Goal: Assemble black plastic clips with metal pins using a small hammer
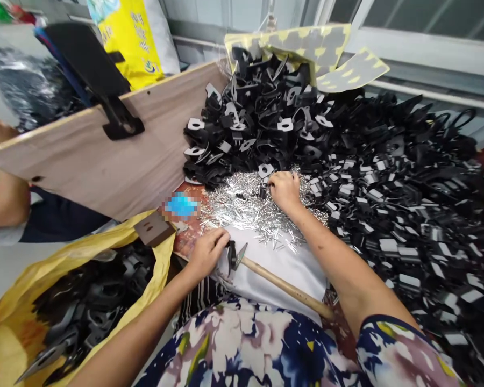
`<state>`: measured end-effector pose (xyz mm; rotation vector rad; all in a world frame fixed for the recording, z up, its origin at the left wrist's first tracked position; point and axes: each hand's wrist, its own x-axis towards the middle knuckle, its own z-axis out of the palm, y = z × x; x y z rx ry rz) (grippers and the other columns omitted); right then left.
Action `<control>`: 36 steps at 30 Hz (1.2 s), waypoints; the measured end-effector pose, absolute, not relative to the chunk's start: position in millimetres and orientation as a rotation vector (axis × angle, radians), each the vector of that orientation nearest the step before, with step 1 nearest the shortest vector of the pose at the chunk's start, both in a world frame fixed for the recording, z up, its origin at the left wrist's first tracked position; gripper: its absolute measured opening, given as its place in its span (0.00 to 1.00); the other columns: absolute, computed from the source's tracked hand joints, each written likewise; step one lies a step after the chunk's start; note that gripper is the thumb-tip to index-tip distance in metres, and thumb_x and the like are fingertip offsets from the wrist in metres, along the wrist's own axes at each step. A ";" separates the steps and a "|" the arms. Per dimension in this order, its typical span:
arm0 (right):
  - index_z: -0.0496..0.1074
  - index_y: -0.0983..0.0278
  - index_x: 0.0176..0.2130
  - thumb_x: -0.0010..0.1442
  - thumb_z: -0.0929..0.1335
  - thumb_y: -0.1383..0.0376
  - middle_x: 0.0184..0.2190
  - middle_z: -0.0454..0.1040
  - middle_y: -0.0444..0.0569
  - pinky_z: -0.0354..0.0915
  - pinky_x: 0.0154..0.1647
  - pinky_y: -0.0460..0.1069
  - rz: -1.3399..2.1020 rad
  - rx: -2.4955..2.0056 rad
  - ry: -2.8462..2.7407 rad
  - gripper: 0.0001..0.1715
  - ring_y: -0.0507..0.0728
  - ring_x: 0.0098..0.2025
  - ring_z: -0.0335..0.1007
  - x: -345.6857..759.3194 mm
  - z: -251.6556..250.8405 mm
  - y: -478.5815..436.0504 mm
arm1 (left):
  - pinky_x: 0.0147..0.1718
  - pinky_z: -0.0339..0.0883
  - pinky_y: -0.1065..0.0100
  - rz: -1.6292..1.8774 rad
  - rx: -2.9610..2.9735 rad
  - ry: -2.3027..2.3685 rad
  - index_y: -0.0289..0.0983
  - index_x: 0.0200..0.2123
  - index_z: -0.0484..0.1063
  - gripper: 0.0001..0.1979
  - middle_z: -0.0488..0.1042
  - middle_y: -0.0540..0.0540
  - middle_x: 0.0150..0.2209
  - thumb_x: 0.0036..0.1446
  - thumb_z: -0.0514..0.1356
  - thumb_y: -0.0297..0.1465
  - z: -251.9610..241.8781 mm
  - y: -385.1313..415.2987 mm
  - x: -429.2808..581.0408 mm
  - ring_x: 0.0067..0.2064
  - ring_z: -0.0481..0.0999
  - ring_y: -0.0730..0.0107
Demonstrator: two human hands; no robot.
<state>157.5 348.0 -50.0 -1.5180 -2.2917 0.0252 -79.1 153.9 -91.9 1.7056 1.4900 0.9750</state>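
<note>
My right hand [285,189] reaches to the far side of a heap of small silver metal pins [246,207], its fingers curled down among pins and black parts. Whatever sits in its fingertips is hidden. My left hand [210,250] is closer to me, fingers bent and pressed together; what they hold, if anything, I cannot make out. Just right of it is the head of a hammer [239,255], whose wooden handle [288,287] slants down to the right over a white cloth [274,269]. Behind the pins rises a pile of black plastic parts [262,126] with grey tabs.
More black parts [395,226] spread along the right. A wooden board [145,134] with a black clamp [123,121] borders the left. A yellow sack [161,263] of black pieces and a brown block [155,228] are at lower left. Another person's arm [6,196] shows beyond the board.
</note>
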 end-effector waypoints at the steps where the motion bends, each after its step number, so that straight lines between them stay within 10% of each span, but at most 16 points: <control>1: 0.78 0.64 0.46 0.66 0.65 0.71 0.49 0.77 0.54 0.47 0.67 0.63 0.042 -1.492 -2.303 0.14 0.63 0.55 0.63 159.3 -48.0 344.3 | 0.39 0.68 0.62 0.969 1.620 1.493 0.38 0.37 0.73 0.18 0.75 0.46 0.33 0.70 0.50 0.43 -89.8 150.4 -81.4 0.37 0.75 0.61; 9: 0.81 0.62 0.46 0.67 0.65 0.66 0.34 0.75 0.48 0.65 0.43 0.53 0.373 -1.154 -2.170 0.15 0.57 0.40 0.70 210.7 -26.1 237.7 | 0.38 0.75 0.63 0.654 1.444 1.120 0.41 0.50 0.74 0.19 0.74 0.47 0.39 0.55 0.67 0.37 -81.0 123.0 -89.6 0.37 0.77 0.65; 14: 0.81 0.60 0.44 0.66 0.66 0.68 0.36 0.78 0.49 0.69 0.43 0.54 0.649 -1.284 -2.022 0.14 0.57 0.40 0.74 240.6 -48.3 144.0 | 0.49 0.74 0.58 0.667 1.869 1.135 0.47 0.62 0.67 0.27 0.70 0.43 0.53 0.60 0.66 0.33 -78.7 107.0 -82.5 0.48 0.76 0.61; 20: 0.81 0.59 0.43 0.63 0.65 0.71 0.40 0.83 0.48 0.73 0.47 0.53 1.132 -1.081 -1.908 0.15 0.56 0.43 0.79 229.0 -58.7 85.5 | 0.60 0.69 0.57 0.418 2.289 0.876 0.49 0.54 0.76 0.17 0.64 0.42 0.66 0.65 0.60 0.26 -61.0 103.6 -90.5 0.63 0.69 0.54; 27: 0.82 0.59 0.44 0.63 0.68 0.69 0.43 0.84 0.46 0.72 0.48 0.51 1.223 -1.311 -1.899 0.14 0.56 0.44 0.80 211.4 -74.0 92.5 | 0.41 0.76 0.61 0.477 2.936 0.811 0.57 0.67 0.61 0.35 0.68 0.38 0.64 0.65 0.55 0.18 -97.2 108.6 -83.8 0.44 0.77 0.61; 36: 0.82 0.59 0.43 0.63 0.67 0.68 0.36 0.83 0.43 0.67 0.35 0.48 1.233 -1.434 -1.972 0.13 0.54 0.35 0.76 204.7 -74.4 99.8 | 0.43 0.75 0.58 0.658 3.044 0.658 0.45 0.57 0.70 0.21 0.71 0.34 0.61 0.66 0.55 0.19 -97.6 106.6 -82.1 0.45 0.74 0.59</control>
